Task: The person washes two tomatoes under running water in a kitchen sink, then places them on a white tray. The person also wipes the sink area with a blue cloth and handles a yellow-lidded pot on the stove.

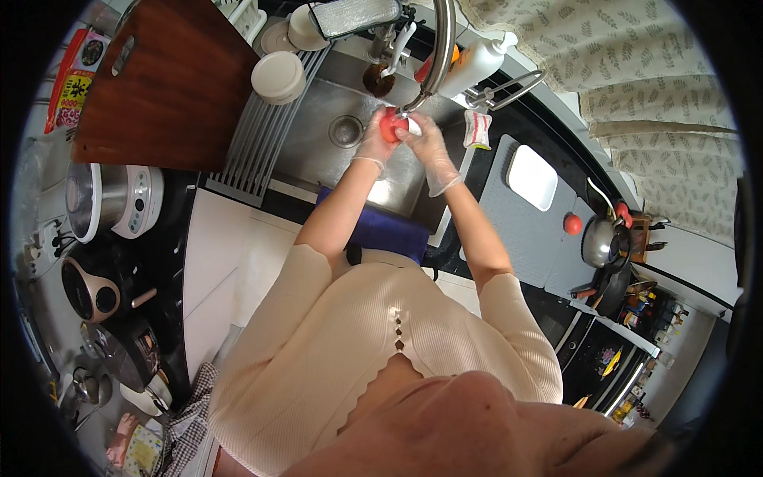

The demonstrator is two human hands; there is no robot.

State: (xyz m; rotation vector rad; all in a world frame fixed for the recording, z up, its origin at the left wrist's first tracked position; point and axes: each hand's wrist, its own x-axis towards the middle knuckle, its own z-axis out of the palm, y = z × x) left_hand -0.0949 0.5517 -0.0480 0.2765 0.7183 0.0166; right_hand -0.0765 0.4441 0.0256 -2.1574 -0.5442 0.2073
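A red tomato (pixel 390 124) is held over the stainless steel sink (pixel 316 161), right under the spout of the tap (pixel 442 53). My left hand (pixel 375 140), in a clear disposable glove, cups it from the left. Gloved the same way, my right hand (pixel 429 146) grips its right side, fingers near the spout's end. A small white patch shows between the right fingers and the tomato; what it is I cannot tell. The drain (pixel 346 131) lies just left of my left hand.
A roll-up rack (pixel 256 143) bridges the sink's left side, with a lidded white bowl (pixel 278 77) and a wooden board (pixel 161 89) beside it. Pump bottle (pixel 477 62) and brush (pixel 379 80) stand behind. Rightward, a grey mat (pixel 512 238) bears a white tray (pixel 532 177) and another tomato (pixel 572 224).
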